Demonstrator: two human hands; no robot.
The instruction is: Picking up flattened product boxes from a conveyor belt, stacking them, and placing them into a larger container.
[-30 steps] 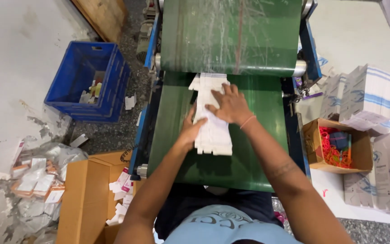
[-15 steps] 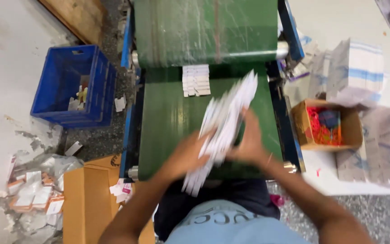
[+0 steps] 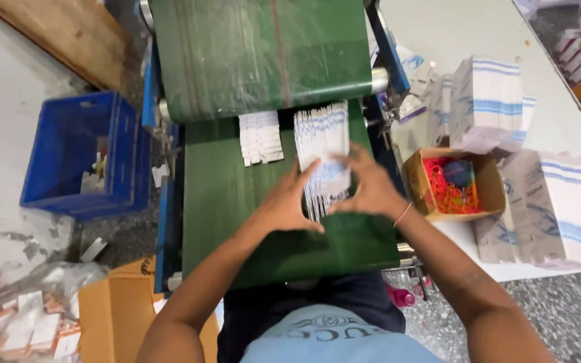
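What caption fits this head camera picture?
Both hands, left hand and right hand, square a stack of flat cartons on a green conveyor belt.

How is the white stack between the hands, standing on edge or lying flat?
On edge: the white stack shows its thin edges upward, pressed between left hand and right hand.

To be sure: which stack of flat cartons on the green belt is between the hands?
The long fanned stack, held between both hands; the short stack lies untouched beside it.
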